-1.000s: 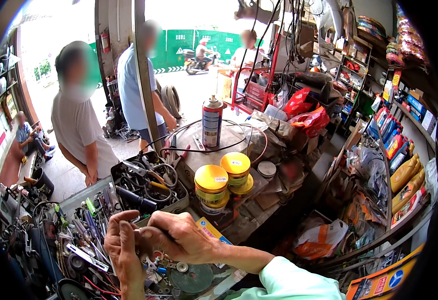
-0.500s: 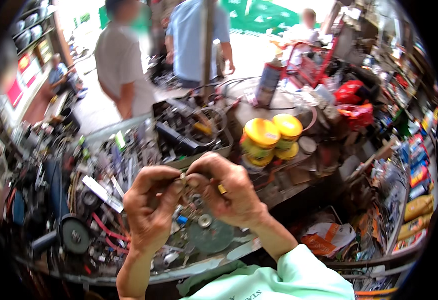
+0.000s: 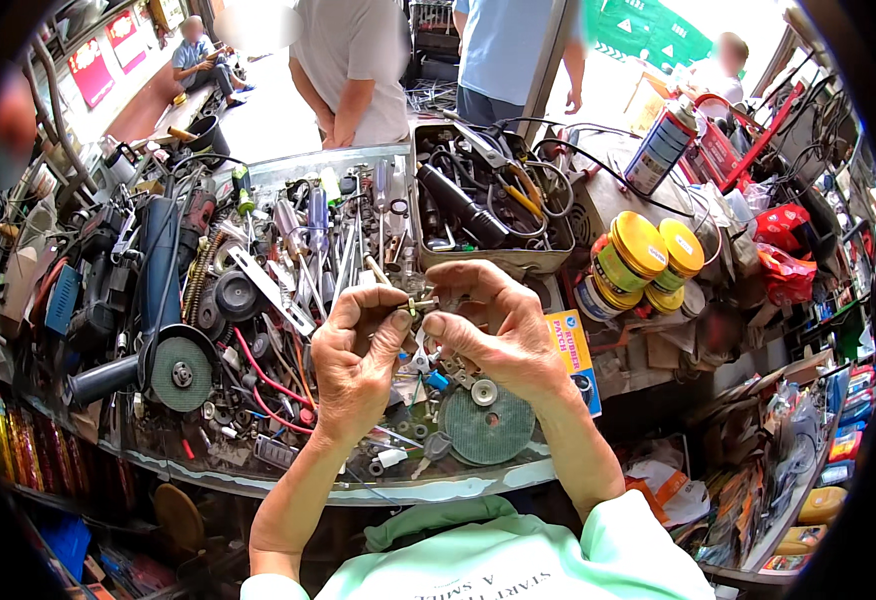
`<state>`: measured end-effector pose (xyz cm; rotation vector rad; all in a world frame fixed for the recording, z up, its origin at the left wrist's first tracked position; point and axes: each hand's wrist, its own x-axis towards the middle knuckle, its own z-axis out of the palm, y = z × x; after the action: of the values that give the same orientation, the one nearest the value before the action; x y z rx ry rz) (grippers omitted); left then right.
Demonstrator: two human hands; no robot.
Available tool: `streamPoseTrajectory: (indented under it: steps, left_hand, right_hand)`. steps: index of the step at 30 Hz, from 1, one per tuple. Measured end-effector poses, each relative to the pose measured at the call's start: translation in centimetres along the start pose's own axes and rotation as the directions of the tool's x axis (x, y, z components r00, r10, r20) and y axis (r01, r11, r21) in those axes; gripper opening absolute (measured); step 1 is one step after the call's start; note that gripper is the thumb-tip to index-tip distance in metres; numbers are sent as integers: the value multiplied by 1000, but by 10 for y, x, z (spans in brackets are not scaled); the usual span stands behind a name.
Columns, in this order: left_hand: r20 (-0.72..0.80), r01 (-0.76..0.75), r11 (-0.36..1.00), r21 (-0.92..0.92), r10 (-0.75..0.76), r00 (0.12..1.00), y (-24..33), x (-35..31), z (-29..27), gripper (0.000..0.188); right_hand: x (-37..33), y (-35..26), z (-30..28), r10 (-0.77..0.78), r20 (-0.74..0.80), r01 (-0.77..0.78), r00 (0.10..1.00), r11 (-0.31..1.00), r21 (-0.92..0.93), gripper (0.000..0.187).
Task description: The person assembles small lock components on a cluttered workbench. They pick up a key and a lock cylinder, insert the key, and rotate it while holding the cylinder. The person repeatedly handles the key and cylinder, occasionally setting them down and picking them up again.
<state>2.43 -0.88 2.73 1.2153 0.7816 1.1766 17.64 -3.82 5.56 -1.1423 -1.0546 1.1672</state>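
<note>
Above the cluttered glass-topped bench, my left hand [image 3: 356, 350] is closed in a pinch on a small brass-coloured metal fitting [image 3: 414, 304]. My right hand [image 3: 503, 325] meets it there, its thumb and forefinger closed on the right end of the same piece. The other fingers of both hands are curled, and the fitting's fine shape is partly covered by the fingertips. Just below the hands lie a greenish grinding disc [image 3: 493, 425], a white ring-shaped part [image 3: 484, 392] and a small blue piece [image 3: 438, 380]. Beside my right wrist is a yellow-and-blue box [image 3: 574, 360].
An angle grinder [image 3: 163, 290] lies at the left, among screwdrivers [image 3: 318, 215] and loose parts. Behind my hands sits a metal tray of tools [image 3: 518, 258]. Yellow-lidded tubs [image 3: 640, 245] and a spray can [image 3: 661, 150] stand right. Two people [image 3: 358, 75] stand beyond the bench.
The view has swung left and down, so the bench things appear farther right and higher. Both hands stay together at the small fitting. A yellow bit by my right fingers no longer shows.
</note>
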Motion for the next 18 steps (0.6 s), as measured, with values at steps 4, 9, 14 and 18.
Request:
streamPoseTrajectory:
  steps: [4,9,14,18]
  left_hand:
    - [45,-27,999,27,26,999,-12,4,0,14]
    - [22,57,998,2,-57,998,-19,2,-5,15]
    - [21,45,998,47,-46,999,-22,-3,-5,14]
    - [7,69,998,4,-69,998,-22,-2,-7,13]
  right_hand:
    - [6,12,-16,207,64,-205,976,978,-38,24]
    - [7,18,-10,84,68,-85,994,996,18,19]
    - [8,20,-19,272,74,-264,959,959,-105,24]
    - [5,27,-11,141,81,-138,987,990,-35,26]
